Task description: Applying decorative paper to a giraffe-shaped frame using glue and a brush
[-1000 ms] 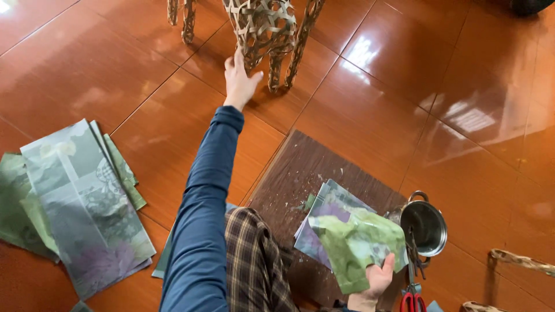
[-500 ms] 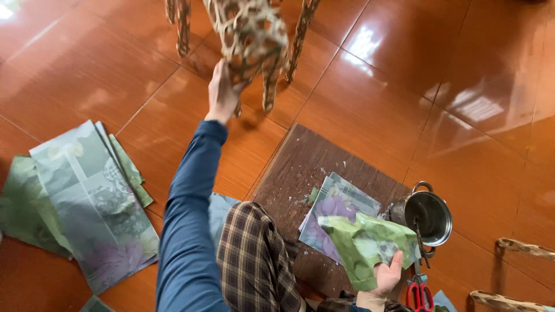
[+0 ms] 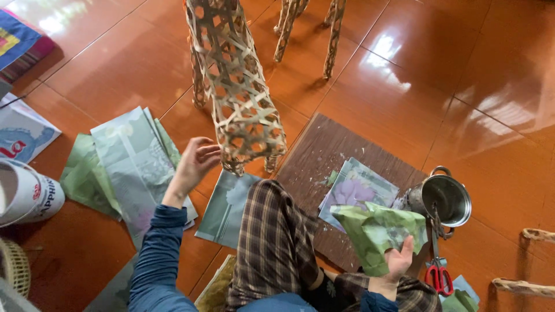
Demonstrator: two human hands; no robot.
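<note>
While the left grip (image 3: 196, 164) seemingly touches the woven frame (image 3: 237, 86), green paper (image 3: 378, 231) fills the right grip (image 3: 396, 268).

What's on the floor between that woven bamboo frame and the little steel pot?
In the head view, a brown board lies between the woven frame and the steel pot, with a printed flower sheet on it.

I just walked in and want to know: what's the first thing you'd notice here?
A tall woven bamboo frame stands out at top centre, with the left hand at its lower end. At lower right, the right hand grips a crumpled green paper, beside a shiny steel pot and red scissors on the glossy orange floor.
</note>
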